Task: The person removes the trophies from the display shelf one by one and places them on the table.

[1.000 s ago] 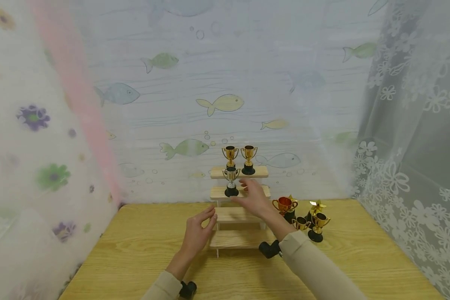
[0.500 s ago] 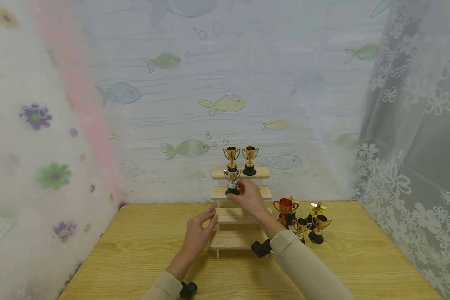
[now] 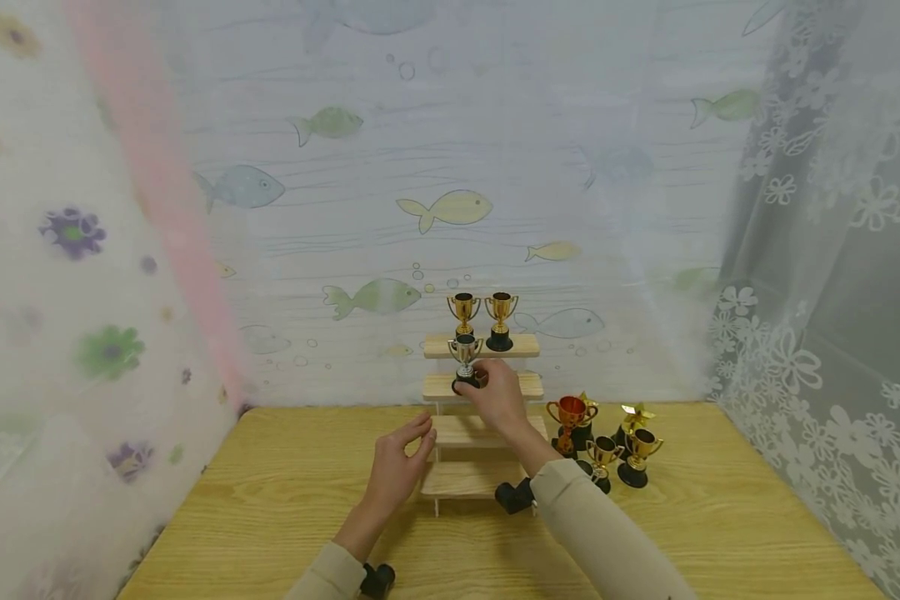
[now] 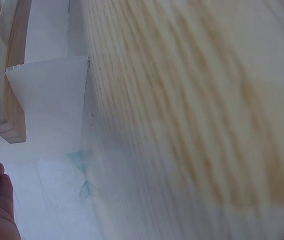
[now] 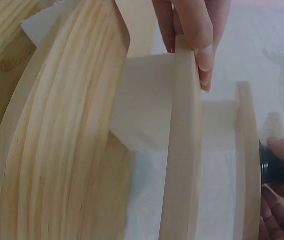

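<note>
A silver trophy cup [image 3: 465, 354] with a black base stands on the second step from the top of a wooden stepped stand [image 3: 482, 479]. My right hand [image 3: 498, 398] pinches its base [image 5: 272, 165] between thumb and fingers, and that base sits against the board in the right wrist view. Lower down, my left hand [image 3: 399, 467] holds the left end of the third step [image 5: 179, 165], with fingers on both faces of the board. Two gold trophy cups [image 3: 501, 310] stand side by side on the top step; the silver cup partly hides the left one's base.
Right of the stand on the wood-grain table [image 3: 292, 467] are a red-orange trophy cup [image 3: 572, 410], gold trophy cups [image 3: 641, 446] and gold star trophies [image 3: 636, 414]. A fish-print curtain [image 3: 450, 167] hangs behind; a white lace curtain [image 3: 787, 358] hangs at right.
My right hand has moved slightly left, and its thumb and fingers have come together on the silver cup's base. The left hand keeps its place at the step.
</note>
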Demonstrator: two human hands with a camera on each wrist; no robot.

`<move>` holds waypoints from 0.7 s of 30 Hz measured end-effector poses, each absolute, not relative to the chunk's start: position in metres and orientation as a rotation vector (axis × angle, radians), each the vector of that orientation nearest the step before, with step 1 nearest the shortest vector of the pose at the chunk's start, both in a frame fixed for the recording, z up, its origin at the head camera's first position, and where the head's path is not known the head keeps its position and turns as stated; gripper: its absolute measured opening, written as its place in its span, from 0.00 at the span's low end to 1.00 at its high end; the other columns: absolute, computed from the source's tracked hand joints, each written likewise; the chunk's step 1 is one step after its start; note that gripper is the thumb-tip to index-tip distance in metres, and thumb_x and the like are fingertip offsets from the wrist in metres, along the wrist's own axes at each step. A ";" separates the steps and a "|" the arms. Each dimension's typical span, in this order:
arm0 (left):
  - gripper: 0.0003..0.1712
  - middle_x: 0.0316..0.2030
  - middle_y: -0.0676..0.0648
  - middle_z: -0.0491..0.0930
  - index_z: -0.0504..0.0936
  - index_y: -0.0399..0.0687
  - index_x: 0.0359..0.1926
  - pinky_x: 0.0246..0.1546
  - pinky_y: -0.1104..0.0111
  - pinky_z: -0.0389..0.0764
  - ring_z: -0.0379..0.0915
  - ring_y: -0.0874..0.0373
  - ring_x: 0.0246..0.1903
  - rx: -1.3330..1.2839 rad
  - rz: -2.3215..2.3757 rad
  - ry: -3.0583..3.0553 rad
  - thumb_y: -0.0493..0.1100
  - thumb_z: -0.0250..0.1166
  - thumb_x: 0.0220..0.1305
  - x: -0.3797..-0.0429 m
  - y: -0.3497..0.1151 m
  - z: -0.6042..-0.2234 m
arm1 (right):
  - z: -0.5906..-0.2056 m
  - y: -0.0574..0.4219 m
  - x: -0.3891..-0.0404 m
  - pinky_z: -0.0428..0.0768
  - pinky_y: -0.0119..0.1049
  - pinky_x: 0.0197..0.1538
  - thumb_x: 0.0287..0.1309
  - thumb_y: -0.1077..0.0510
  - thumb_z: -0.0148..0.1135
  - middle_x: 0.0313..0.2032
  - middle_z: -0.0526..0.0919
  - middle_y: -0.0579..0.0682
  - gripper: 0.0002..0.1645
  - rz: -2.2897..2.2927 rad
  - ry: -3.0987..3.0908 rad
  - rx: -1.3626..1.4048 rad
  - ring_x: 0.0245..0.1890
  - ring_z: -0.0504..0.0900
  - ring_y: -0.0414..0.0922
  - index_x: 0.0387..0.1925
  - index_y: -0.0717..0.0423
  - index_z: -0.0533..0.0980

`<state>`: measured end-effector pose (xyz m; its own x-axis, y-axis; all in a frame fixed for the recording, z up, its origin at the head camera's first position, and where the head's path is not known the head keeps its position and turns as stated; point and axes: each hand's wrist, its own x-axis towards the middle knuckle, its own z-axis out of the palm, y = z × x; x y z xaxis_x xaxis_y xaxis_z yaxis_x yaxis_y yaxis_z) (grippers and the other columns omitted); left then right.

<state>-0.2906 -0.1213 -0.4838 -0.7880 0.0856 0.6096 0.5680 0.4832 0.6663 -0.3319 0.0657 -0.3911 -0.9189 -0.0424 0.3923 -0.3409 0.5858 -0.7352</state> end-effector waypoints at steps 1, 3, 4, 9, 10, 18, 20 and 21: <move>0.19 0.60 0.38 0.80 0.84 0.32 0.57 0.57 0.49 0.80 0.79 0.43 0.59 -0.539 -1.270 -2.228 0.42 0.65 0.73 -0.290 -0.121 -0.484 | -0.391 0.066 -0.332 0.82 0.47 0.43 0.62 0.55 0.73 0.44 0.82 0.55 0.20 1.259 -2.484 0.313 0.41 0.80 0.50 0.52 0.61 0.83; 0.19 0.60 0.36 0.80 0.84 0.32 0.57 0.57 0.49 0.80 0.79 0.42 0.59 -0.540 -1.273 -2.227 0.41 0.65 0.73 -0.290 -0.121 -0.484 | -0.391 0.065 -0.331 0.82 0.47 0.43 0.62 0.55 0.73 0.44 0.82 0.55 0.18 1.261 -2.481 0.316 0.41 0.80 0.50 0.50 0.61 0.83; 0.19 0.60 0.36 0.80 0.84 0.32 0.57 0.57 0.49 0.80 0.79 0.42 0.59 -0.542 -1.272 -2.225 0.41 0.65 0.73 -0.290 -0.121 -0.484 | -0.391 0.065 -0.331 0.82 0.47 0.42 0.62 0.56 0.73 0.43 0.82 0.54 0.17 1.259 -2.481 0.316 0.40 0.80 0.50 0.49 0.61 0.83; 0.18 0.59 0.34 0.80 0.84 0.30 0.56 0.56 0.48 0.80 0.79 0.41 0.58 -0.553 -1.266 -2.216 0.40 0.65 0.73 -0.288 -0.121 -0.483 | -0.391 0.065 -0.331 0.82 0.45 0.41 0.62 0.55 0.73 0.42 0.82 0.53 0.15 1.253 -2.494 0.307 0.39 0.81 0.48 0.47 0.59 0.84; 0.18 0.59 0.34 0.80 0.84 0.30 0.56 0.56 0.48 0.80 0.79 0.41 0.58 -0.556 -1.264 -2.213 0.40 0.65 0.73 -0.288 -0.121 -0.483 | -0.391 0.065 -0.331 0.82 0.45 0.40 0.62 0.55 0.74 0.42 0.82 0.53 0.16 1.253 -2.498 0.302 0.39 0.81 0.48 0.47 0.59 0.84; 0.17 0.59 0.37 0.81 0.84 0.31 0.55 0.56 0.49 0.80 0.80 0.42 0.57 -0.562 -1.257 -2.197 0.40 0.65 0.72 -0.289 -0.121 -0.482 | -0.388 0.067 -0.331 0.83 0.45 0.41 0.62 0.54 0.73 0.47 0.82 0.54 0.19 1.240 -2.516 0.294 0.41 0.81 0.49 0.50 0.60 0.83; 0.17 0.59 0.37 0.81 0.84 0.31 0.55 0.56 0.49 0.80 0.80 0.42 0.57 -0.561 -1.259 -2.195 0.40 0.65 0.72 -0.290 -0.121 -0.482 | -0.388 0.068 -0.331 0.83 0.44 0.41 0.62 0.54 0.74 0.47 0.82 0.54 0.19 1.244 -2.517 0.292 0.41 0.81 0.49 0.50 0.60 0.83; 0.17 0.59 0.36 0.81 0.84 0.30 0.55 0.56 0.49 0.80 0.80 0.42 0.57 -0.562 -1.260 -2.195 0.40 0.65 0.72 -0.290 -0.122 -0.482 | -0.387 0.068 -0.331 0.83 0.44 0.41 0.62 0.54 0.74 0.47 0.82 0.54 0.19 1.244 -2.515 0.293 0.41 0.81 0.49 0.50 0.60 0.83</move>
